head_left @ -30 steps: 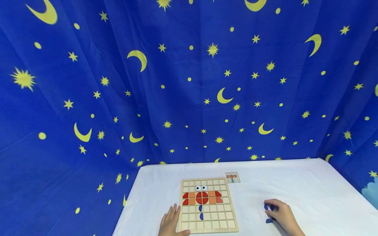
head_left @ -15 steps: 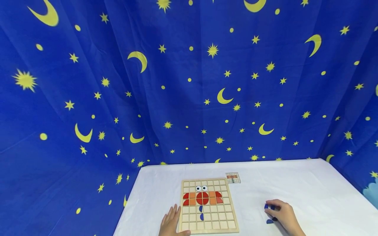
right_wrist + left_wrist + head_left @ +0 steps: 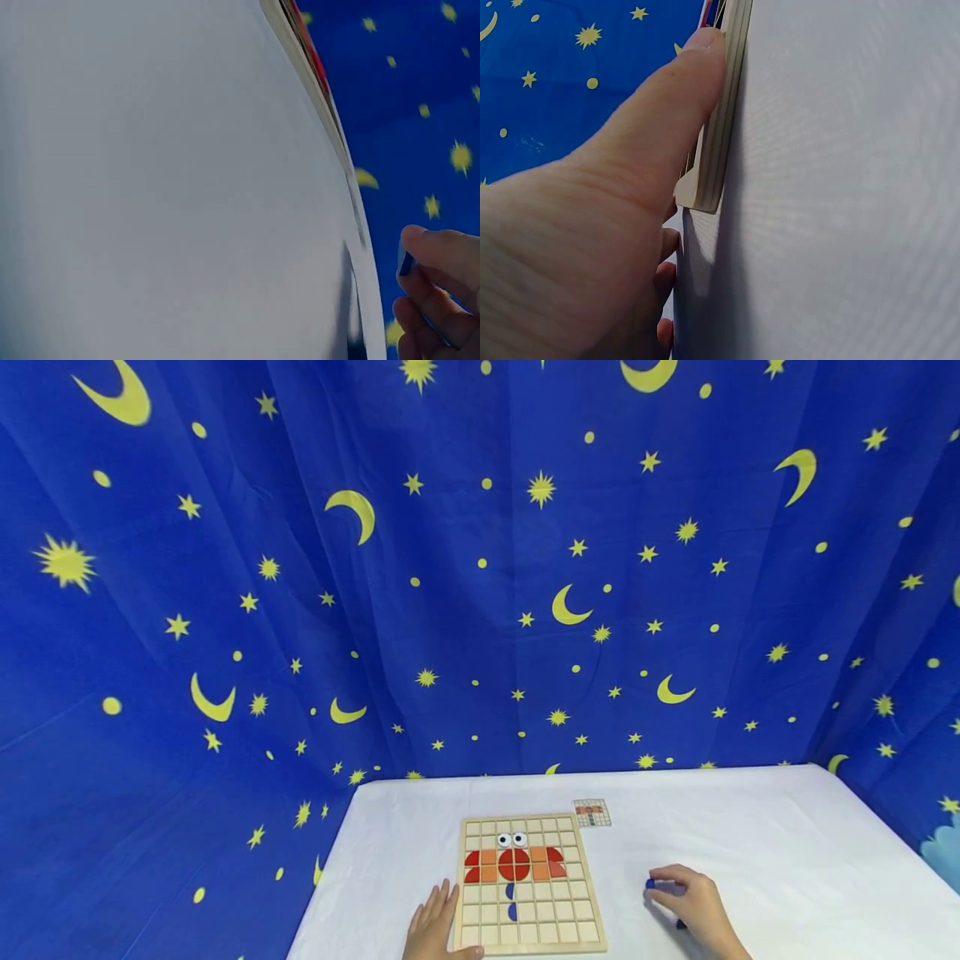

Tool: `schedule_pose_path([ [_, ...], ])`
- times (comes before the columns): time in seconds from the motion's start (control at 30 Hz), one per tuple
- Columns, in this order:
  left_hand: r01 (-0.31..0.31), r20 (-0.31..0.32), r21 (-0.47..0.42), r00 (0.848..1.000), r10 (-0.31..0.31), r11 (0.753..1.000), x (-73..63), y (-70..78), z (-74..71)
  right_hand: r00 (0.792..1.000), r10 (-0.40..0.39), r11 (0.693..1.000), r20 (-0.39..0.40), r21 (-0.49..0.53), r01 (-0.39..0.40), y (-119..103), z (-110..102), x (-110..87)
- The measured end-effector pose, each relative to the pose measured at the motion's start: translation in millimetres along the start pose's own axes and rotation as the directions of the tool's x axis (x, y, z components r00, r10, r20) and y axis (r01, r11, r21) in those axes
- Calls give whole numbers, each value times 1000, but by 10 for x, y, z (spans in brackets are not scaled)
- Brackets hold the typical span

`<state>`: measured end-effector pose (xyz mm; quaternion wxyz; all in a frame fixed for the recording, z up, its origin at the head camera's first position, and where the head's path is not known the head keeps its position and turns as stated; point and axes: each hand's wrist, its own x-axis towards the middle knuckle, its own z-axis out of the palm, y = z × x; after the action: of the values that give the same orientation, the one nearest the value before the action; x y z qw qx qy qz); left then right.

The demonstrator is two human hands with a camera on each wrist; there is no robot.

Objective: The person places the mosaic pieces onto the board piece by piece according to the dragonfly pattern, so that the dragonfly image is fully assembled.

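Note:
A wooden grid board lies on the table with red, orange and blue flat pieces and two googly eyes in its cells. My left hand rests at its lower left corner, fingers fairly straight along the side; in the left wrist view the thumb lies on the frame. To the right of the board, my right hand pinches a small blue piece between thumb and fingertips, above the table. Below that hand another blue piece shows, partly hidden. Two blue pieces sit in the board's middle column.
A small picture card with a gridded figure lies by the board's upper right corner. The white tablecloth spreads to the right, and a blue curtain with yellow stars and moons hangs behind.
My right hand has moved left, toward the board, with the blue piece now pinched in its fingertips and away from the spot where the loose blue pieces lay. The left hand stays put.

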<state>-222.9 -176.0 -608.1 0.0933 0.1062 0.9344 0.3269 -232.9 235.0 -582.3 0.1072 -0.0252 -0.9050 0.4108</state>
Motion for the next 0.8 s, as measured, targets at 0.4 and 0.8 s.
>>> schedule_pose_path([
  [0.4, -14, -24, 14, 1000, 15, 1000, -25, 36, -1, 967, -236, 970, 96, 88, 228, -446, 503, -98],
  [0.8, -9, -27, -9, 1000, 9, 1000, -45, 51, -21, 924, -263, 944, 278, 272, 187, -794, 831, -225],
])
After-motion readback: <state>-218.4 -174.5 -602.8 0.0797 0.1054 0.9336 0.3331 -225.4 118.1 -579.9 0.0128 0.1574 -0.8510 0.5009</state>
